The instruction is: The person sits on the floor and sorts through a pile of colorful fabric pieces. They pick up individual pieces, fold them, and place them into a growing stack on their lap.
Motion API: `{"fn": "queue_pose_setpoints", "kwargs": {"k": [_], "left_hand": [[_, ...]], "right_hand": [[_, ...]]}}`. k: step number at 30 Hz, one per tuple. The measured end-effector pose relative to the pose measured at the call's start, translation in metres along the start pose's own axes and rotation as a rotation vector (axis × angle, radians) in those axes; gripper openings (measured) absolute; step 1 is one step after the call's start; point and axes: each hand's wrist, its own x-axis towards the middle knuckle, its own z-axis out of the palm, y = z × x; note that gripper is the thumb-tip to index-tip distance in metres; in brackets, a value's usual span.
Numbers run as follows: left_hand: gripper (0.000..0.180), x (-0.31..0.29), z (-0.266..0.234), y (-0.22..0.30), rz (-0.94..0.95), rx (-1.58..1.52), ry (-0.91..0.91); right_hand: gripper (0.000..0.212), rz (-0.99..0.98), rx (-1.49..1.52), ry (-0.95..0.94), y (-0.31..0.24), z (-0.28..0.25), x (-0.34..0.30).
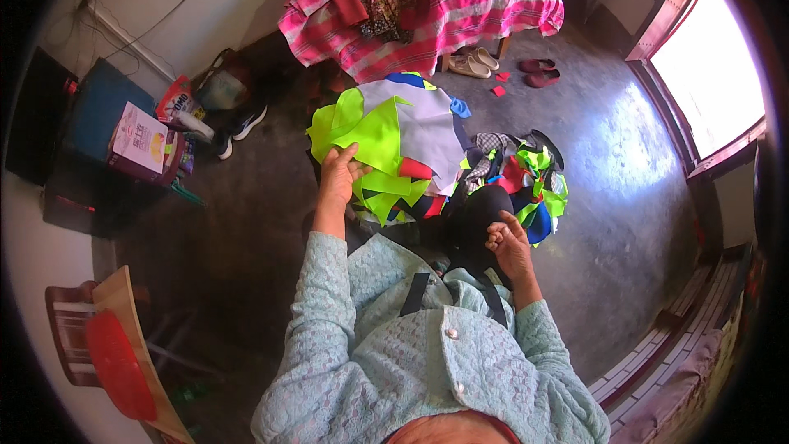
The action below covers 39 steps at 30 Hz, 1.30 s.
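Observation:
In front of my knees lies a heap of cut fabric pieces, with a large pale grey piece beside bright yellow-green cloth. My left hand is at the near left edge of the heap, thumb and fingers closed on the yellow-green cloth. A red scrap shows among the layers. Over my right thigh, my right hand is raised off the fabric with its fingers curled; whether anything small is in them is hidden. Right of the heap sits a second pile of mixed scraps, yellow-green, red, blue and checked.
A bed with a pink plaid cover stands at the far side, shoes beside it. At left are a dark cabinet, a printed box and a bag. A red stool seat is lower left; a bright doorway is at right.

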Motion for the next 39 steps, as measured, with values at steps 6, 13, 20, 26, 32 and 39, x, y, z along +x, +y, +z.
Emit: {"fn": "queue_pose_setpoints", "kwargs": {"k": [6,13,20,26,32,39], "left_hand": [[0.027,-0.007,0.015,-0.012,0.012,0.199,0.046],[0.026,-0.033,0.030,-0.022,-0.019,0.200,0.023],[0.027,-0.032,0.012,-0.027,0.027,0.372,0.145],[0.030,-0.035,0.008,-0.028,0.002,0.501,0.168],[0.031,-0.039,0.011,-0.029,-0.007,0.671,0.175],[0.051,-0.052,0.020,-0.003,0.502,1.507,0.523]], "right_hand": [[0.037,-0.014,-0.008,-0.007,0.002,-0.007,0.000],[0.035,0.001,0.019,0.010,0.001,-0.005,0.001],[0.033,-0.003,0.025,-0.010,0.001,-0.006,0.001],[0.030,0.002,0.028,0.010,-0.001,-0.005,0.002],[0.033,-0.014,0.028,0.017,-0.002,-0.012,-0.003],[0.031,-0.001,0.122,-0.022,-0.001,-0.011,0.001]]}}
